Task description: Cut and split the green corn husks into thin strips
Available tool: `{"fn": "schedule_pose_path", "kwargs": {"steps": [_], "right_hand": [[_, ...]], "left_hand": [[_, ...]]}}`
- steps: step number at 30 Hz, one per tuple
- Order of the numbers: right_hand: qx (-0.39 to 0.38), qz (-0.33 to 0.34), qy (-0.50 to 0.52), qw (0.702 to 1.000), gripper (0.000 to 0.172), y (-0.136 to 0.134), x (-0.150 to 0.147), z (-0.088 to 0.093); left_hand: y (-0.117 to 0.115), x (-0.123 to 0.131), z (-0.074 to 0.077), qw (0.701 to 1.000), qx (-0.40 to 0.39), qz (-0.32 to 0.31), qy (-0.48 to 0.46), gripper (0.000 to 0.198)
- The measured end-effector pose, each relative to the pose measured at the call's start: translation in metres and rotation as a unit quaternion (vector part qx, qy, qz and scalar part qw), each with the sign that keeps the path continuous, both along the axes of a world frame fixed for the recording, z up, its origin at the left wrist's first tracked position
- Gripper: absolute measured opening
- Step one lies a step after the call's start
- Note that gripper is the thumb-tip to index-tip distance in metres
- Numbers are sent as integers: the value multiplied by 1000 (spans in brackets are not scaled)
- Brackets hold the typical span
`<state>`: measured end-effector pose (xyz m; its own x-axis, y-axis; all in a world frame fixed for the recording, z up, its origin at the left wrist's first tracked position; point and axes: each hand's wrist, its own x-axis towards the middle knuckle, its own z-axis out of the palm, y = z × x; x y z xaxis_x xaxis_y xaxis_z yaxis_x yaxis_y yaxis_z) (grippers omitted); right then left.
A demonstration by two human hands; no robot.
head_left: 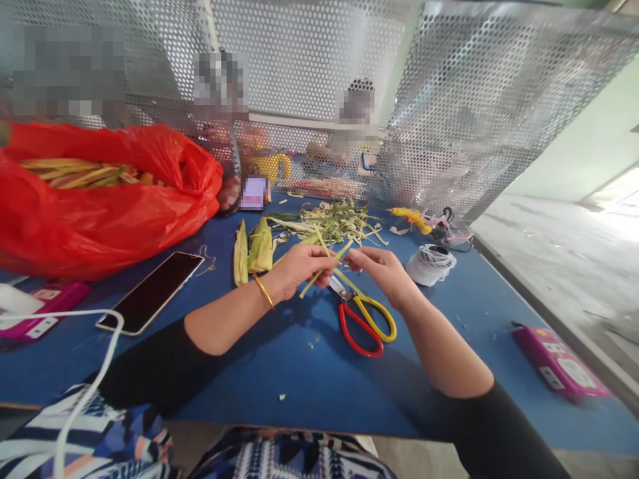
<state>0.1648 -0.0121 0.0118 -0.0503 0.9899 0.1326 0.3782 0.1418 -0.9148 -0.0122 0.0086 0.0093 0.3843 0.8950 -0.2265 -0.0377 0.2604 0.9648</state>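
My left hand [305, 265], with a gold bangle at the wrist, pinches narrow pale-green leaf strips [310, 284] that cross one another. The fingertips of my right hand [375, 265] are closed on the strips from the other side; the exact grip is too small to see. Under both hands lie scissors [345, 295] with one red and one yellow handle, blades pointing away and partly hidden by my left hand. Just beyond is a heap of shredded green scraps [334, 223]. Folded husk-like pieces [260, 246] rest left of my left hand.
A red plastic bag [104, 226] of long strips fills the back left. Near it are a phone [154, 293] and a magenta pack [50, 309]. At right are white string [430, 265], a yellow tool [412, 218] and another magenta pack [559, 362]. Perforated metal panels [304, 60] stand behind; people sit beyond.
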Motion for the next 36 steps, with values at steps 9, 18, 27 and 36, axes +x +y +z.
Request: {"fn": "schedule_pose_path", "kwargs": {"steps": [9,18,27,36], "right_hand": [[-13,-29,122,992,33,5,-14,-19],[46,-120,124,984,33,11,-9,-28],[113,-180,-63,975,23,14,7,-12],[23,-21,-143,989,24,0,-8,-8]], "left_hand": [[-9,7,0,998,-25,-40,52,23],[-7,8,-8,996,46,-56,52,14],[-7,6,-9,995,8,-95,36,28],[-12,11,-11,985,72,-99,124,34]]}}
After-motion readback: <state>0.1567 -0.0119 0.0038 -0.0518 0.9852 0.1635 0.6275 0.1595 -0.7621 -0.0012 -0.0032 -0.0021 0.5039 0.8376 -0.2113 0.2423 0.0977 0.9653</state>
